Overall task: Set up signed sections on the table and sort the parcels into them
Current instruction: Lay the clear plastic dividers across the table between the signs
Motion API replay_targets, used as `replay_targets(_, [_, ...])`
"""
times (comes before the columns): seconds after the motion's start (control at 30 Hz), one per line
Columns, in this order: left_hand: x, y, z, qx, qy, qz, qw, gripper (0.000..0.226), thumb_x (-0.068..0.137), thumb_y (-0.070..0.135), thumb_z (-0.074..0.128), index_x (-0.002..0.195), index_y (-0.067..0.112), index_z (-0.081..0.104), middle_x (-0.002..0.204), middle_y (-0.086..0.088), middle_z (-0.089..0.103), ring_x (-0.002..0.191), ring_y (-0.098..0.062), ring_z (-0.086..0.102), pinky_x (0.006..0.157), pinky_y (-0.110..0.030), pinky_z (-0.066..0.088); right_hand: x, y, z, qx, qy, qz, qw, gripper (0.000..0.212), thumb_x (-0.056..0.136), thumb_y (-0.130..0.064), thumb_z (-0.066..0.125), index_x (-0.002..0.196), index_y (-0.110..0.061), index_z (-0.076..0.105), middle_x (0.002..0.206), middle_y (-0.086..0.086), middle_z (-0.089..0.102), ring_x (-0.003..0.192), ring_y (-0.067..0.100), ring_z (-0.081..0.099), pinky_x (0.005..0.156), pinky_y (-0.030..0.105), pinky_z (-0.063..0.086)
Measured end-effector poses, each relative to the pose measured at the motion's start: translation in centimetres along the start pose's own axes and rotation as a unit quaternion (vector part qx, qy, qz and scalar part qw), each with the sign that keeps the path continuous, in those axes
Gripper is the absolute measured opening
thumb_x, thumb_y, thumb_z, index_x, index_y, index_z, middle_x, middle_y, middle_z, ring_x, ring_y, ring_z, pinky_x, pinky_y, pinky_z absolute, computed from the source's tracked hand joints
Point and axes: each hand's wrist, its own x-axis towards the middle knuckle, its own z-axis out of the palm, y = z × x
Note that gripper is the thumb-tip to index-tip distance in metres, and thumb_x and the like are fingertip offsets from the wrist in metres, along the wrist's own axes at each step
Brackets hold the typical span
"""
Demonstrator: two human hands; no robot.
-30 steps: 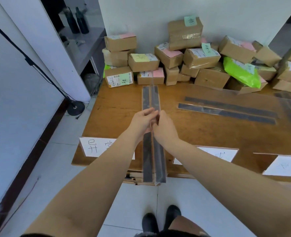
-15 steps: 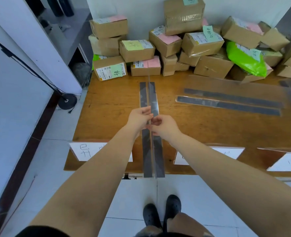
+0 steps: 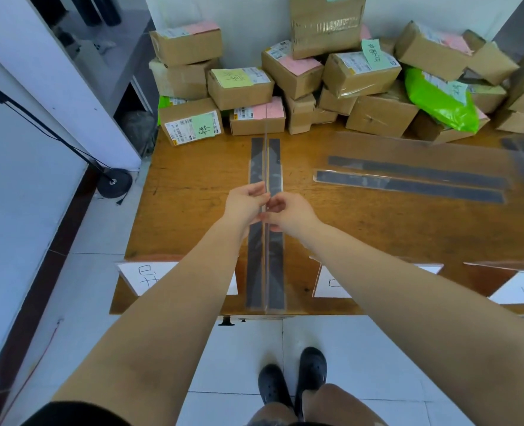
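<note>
A clear acrylic divider [image 3: 266, 167] with two dark base strips stands upright, running from the wooden table's [image 3: 193, 192] front edge toward the parcels. My left hand [image 3: 244, 203] and my right hand [image 3: 288, 210] pinch its thin upright pane from either side at mid-length. Cardboard parcels [image 3: 240, 87] with pink, green and yellow notes are heaped along the back, with a green bag parcel [image 3: 439, 101] among them. White paper signs [image 3: 144, 276] hang at the front edge, partly hidden by my arms.
A second clear divider [image 3: 408, 179] lies flat to the right on the table. Another white sign [image 3: 519, 287] hangs at the front right. A black stand base [image 3: 114, 182] sits on the tiled floor at left, beside a white wall.
The divider has slid away from me, so its near end now rests at the table's front edge instead of overhanging it. Both hands kept their hold on the pane.
</note>
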Motion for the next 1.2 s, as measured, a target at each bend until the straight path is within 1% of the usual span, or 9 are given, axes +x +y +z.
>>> replay_targets(0.1, [0.3, 0.2, 0.1, -0.01, 0.009, -0.002, 1.0, 0.042, 0.091, 0.003, 0.057, 0.131, 0.013, 0.053, 0.132, -0.006, 0.055, 0.116, -0.021, 0.056, 0.084, -0.03, 0.052, 0.5, -0.2, -0.2, -0.032, -0.002, -0.011, 0.999, 0.016, 0.084, -0.016, 0.069, 0.096, -0.013, 0.059, 0.095, 0.01, 0.065, 0.088, 0.026, 0.066, 0.083, 0.041, 0.057])
replay_targets(0.2, [0.4, 0.4, 0.0, 0.002, 0.016, 0.001, 1.0, 0.041, 0.09, 0.004, 0.058, 0.13, 0.013, 0.054, 0.13, -0.006, 0.057, 0.115, -0.02, 0.057, 0.084, -0.03, 0.052, 0.8, -0.3, -0.3, -0.07, -0.008, -0.023, 0.997, 0.018, 0.084, -0.021, 0.069, 0.095, -0.016, 0.056, 0.094, 0.004, 0.061, 0.086, 0.021, 0.062, 0.083, 0.033, 0.055])
replay_targets(0.33, [0.3, 0.6, 0.4, 0.092, 0.051, 0.057, 0.993, 0.036, 0.091, 0.01, 0.056, 0.127, 0.014, 0.054, 0.127, -0.005, 0.058, 0.114, -0.02, 0.055, 0.091, -0.032, 0.049, 0.3, -0.1, -1.3, -0.123, -0.018, -0.054, 0.991, 0.031, 0.086, -0.029, 0.067, 0.111, -0.015, 0.059, 0.1, -0.003, 0.057, 0.095, 0.014, 0.056, 0.081, 0.026, 0.048])
replay_targets(0.5, [0.0, 2.7, 2.2, 0.28, 0.054, 0.21, 0.935, 0.044, 0.092, 0.02, 0.056, 0.134, 0.018, 0.046, 0.137, -0.001, 0.049, 0.126, -0.018, 0.046, 0.1, -0.032, 0.038, -0.7, 0.6, -6.2, -0.174, 0.047, -0.089, 0.98, 0.034, 0.088, -0.029, 0.063, 0.119, -0.017, 0.057, 0.107, -0.004, 0.057, 0.097, 0.013, 0.054, 0.083, 0.027, 0.047])
replay_targets(0.63, [-0.1, 5.3, 6.0, 0.371, 0.024, 0.255, 0.892, 0.048, 0.092, 0.026, 0.056, 0.138, 0.02, 0.043, 0.141, -0.001, 0.045, 0.127, -0.02, 0.044, 0.099, -0.033, 0.038, -0.9, 1.5, -12.3, -0.279, 0.099, -0.086, 0.951, 0.036, 0.09, -0.032, 0.059, 0.123, -0.019, 0.054, 0.121, 0.002, 0.059, 0.108, 0.023, 0.056, 0.085, 0.034, 0.049])
replay_targets(0.73, [-0.1, 6.5, 10.1, 0.393, 0.003, 0.265, 0.88, 0.05, 0.092, 0.027, 0.056, 0.139, 0.02, 0.041, 0.144, -0.001, 0.042, 0.13, -0.02, 0.041, 0.101, -0.034, 0.037, -0.7, 3.2, -17.0, -0.322, 0.126, -0.088, 0.934, 0.039, 0.091, -0.031, 0.059, 0.126, -0.018, 0.052, 0.127, 0.003, 0.057, 0.115, 0.024, 0.053, 0.091, 0.037, 0.048])
replay_targets(0.9, [0.4, 7.0, 18.1, 0.378, -0.023, 0.228, 0.897, 0.051, 0.093, 0.029, 0.054, 0.141, 0.021, 0.038, 0.145, -0.001, 0.039, 0.13, -0.022, 0.041, 0.099, -0.034, 0.039, 0.5, 7.4, -24.7, -0.371, 0.136, -0.085, 0.915, 0.041, 0.09, -0.03, 0.058, 0.129, -0.018, 0.05, 0.132, 0.004, 0.053, 0.12, 0.025, 0.051, 0.094, 0.039, 0.045])
replay_targets(1.0, [0.9, 6.9, 22.3, 0.382, -0.02, 0.211, 0.9, 0.053, 0.092, 0.031, 0.054, 0.142, 0.022, 0.037, 0.146, -0.001, 0.039, 0.131, -0.023, 0.04, 0.105, -0.038, 0.038, 1.8, 9.8, -28.9, -0.407, 0.133, -0.086, 0.9, 0.045, 0.09, -0.03, 0.059, 0.132, -0.017, 0.047, 0.133, 0.006, 0.05, 0.122, 0.028, 0.048, 0.095, 0.041, 0.042])
replay_targets(1.2, [2.6, 7.1, 28.7, 0.458, 0.023, 0.243, 0.855, 0.055, 0.093, 0.026, 0.055, 0.143, 0.018, 0.035, 0.149, -0.001, 0.036, 0.139, -0.021, 0.028, 0.113, -0.04, 0.028, 5.2, 13.6, -34.6, -0.482, 0.125, -0.111, 0.86, 0.05, 0.091, -0.031, 0.057, 0.135, -0.014, 0.043, 0.136, 0.008, 0.047, 0.126, 0.03, 0.043, 0.096, 0.041, 0.038])
